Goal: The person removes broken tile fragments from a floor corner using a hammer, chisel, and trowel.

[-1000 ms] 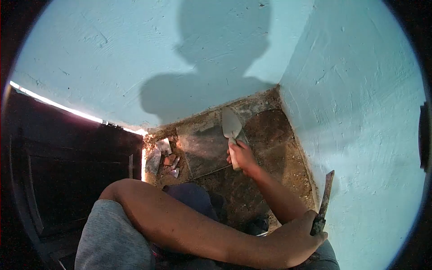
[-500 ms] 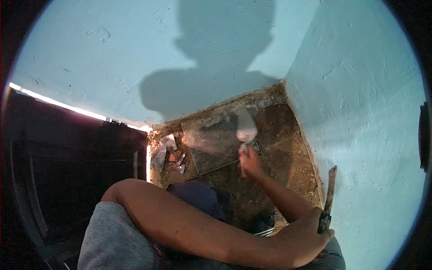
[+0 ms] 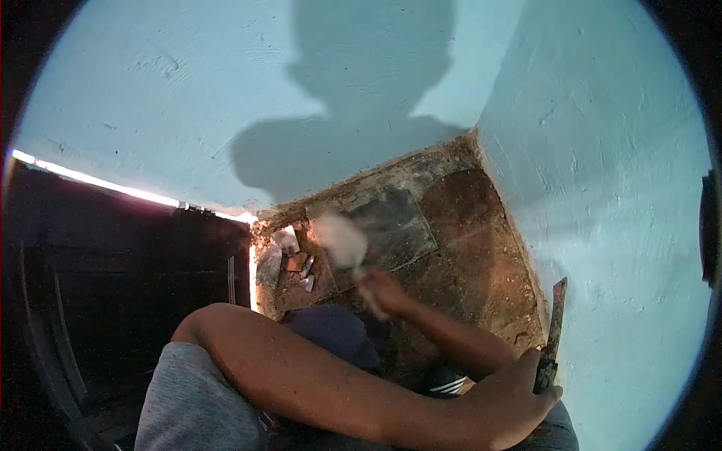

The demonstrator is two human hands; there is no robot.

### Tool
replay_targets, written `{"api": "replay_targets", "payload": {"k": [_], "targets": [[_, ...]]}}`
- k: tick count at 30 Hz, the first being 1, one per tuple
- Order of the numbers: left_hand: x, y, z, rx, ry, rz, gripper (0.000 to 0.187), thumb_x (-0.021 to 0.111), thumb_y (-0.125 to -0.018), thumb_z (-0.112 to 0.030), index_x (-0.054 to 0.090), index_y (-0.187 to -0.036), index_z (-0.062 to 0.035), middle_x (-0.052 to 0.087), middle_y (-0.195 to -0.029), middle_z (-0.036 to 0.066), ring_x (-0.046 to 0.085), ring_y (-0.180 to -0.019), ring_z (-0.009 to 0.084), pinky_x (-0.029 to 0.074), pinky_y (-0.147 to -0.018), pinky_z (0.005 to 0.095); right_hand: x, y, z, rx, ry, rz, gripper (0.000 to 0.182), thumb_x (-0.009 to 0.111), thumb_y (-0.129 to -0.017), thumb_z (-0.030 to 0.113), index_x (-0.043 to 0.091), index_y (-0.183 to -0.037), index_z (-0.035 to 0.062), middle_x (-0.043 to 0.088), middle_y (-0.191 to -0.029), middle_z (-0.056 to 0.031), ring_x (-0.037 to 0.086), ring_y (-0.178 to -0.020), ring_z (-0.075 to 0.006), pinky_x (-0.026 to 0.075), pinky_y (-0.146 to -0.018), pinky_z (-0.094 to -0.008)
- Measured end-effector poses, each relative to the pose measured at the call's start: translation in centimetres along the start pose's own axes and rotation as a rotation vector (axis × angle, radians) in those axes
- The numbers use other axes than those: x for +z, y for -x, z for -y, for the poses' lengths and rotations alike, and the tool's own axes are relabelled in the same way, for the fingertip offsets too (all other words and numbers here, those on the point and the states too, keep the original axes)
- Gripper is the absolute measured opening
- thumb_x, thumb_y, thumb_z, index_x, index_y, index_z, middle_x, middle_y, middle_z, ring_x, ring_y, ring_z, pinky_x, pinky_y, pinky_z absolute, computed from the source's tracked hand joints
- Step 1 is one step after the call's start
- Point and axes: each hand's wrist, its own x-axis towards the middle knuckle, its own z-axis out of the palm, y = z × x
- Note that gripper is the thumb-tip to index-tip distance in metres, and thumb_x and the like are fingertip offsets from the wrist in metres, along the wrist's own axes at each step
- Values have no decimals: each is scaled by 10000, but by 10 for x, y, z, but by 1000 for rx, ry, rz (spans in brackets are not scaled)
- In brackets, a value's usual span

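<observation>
My right hand (image 3: 387, 293) is closed round the handle of a trowel (image 3: 340, 240), whose pale blade is smeared by motion. The blade passes over the left side of a grey square tile (image 3: 395, 225) lying on the dirt floor. My left forearm crosses in front of my body, and my left hand (image 3: 523, 395) rests low at the right, near my right arm. It grips a narrow, worn metal blade with a dark handle (image 3: 553, 334), which points upward beside the right wall.
Broken tile pieces (image 3: 272, 264) lie in the left corner, by a dark door (image 3: 135, 293) with bright light at its edge. Light blue walls (image 3: 180, 113) meet behind the tile. Bare brown soil (image 3: 470, 218) lies right of it.
My right hand has swung the trowel leftward, from over the tile's middle to its left side. My left hand stays almost where it was, still gripping the narrow blade.
</observation>
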Motion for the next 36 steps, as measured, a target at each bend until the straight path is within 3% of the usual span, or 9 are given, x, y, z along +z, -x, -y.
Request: {"api": "replay_targets", "payload": {"k": [4, 7, 9, 16, 20, 22, 24, 28, 36], "targets": [[-5, 9, 0, 65, 69, 40, 675, 547, -969, -310, 297, -1374, 168, 433, -1350, 394, 464, -1274, 438, 375, -1064, 465, -65, 6, 49, -44, -249, -472, 686, 501, -993, 462, 301, -1449, -9, 585, -1150, -205, 660, -824, -255, 552, -734, -414], [6, -1, 4, 54, 28, 12, 702, 555, -965, -332, 287, -1396, 154, 404, -1388, 386, 433, -1309, 438, 360, -1082, 465, -54, -22, 42, -157, -282, -616, 572, 533, -987, 406, 387, -1394, 31, 606, -904, -113, 628, -722, -229, 521, -598, -388], [16, -15, 13, 64, -5, -16, 713, 564, -961, -336, 282, -1410, 141, 395, -1406, 376, 422, -1322, 437, 354, -1091, 461, -38, -84, -17, -308, 278, -714, 645, 589, -950, 432, 387, -1410, 29, 625, -1046, -183, 644, -868, -294, 534, -686, -424], [14, -24, 27, 80, 88, 115, 626, 453, -1005, -385, 311, -1358, 113, 453, -1311, 371, 445, -1286, 435, 332, -1077, 462, 4, 14, 12, -304, 799, 195, 664, 640, -897, 442, 443, -1380, 31, 601, -1186, -211, 601, -1053, -349, 496, -857, -441], [16, -22, 45, 202, 165, -41, 539, 455, -1013, -364, 381, -1312, 78, 513, -1234, 343, 495, -1222, 412, 350, -1039, 458, -56, 96, 20, -346, 994, 297, 676, 669, -867, 448, 476, -1364, 32, 586, -1265, -227, 576, -1159, -380, 475, -955, -450], [12, -21, 44, 161, 153, -113, 547, 451, -1022, -380, 397, -1344, 59, 535, -1247, 252, 499, -1207, 323, 345, -1055, 409, -98, 140, 27, -26, 911, 276, 652, 681, -828, 443, 521, -1341, 73, 602, -1254, -211, 568, -1182, -370, 451, -991, -469], [5, -17, 38, 70, 211, -133, 545, 468, -1022, -384, 438, -1356, 46, 553, -1273, 199, 503, -1221, 277, 356, -1070, 374, -165, 146, -83, -308, 1165, 7, 580, 684, -799, 399, 579, -1292, 111, 634, -1184, -185, 607, -1109, -353, 488, -911, -481], [-14, -27, 47, -121, 270, -163, 455, 534, -1003, -345, 527, -1282, 15, 642, -1094, 118, 605, -1029, 203, 470, -943, 322, -161, 251, -78, -28, 1095, -209, 546, 665, -790, 383, 605, -1258, 109, 639, -1159, -180, 617, -1076, -362, 497, -910, -479], [-29, -56, 61, -196, 168, -409, 561, 599, -976, -281, 411, -1386, 54, 543, -1287, 176, 557, -1115, 222, 423, -998, 345, -116, 344, -220, 132, 694, -832, 466, 647, -713, 239, 661, -1152, 86, 647, -1033, -199, 607, -1021, -393, 493, -866, -486]]}}
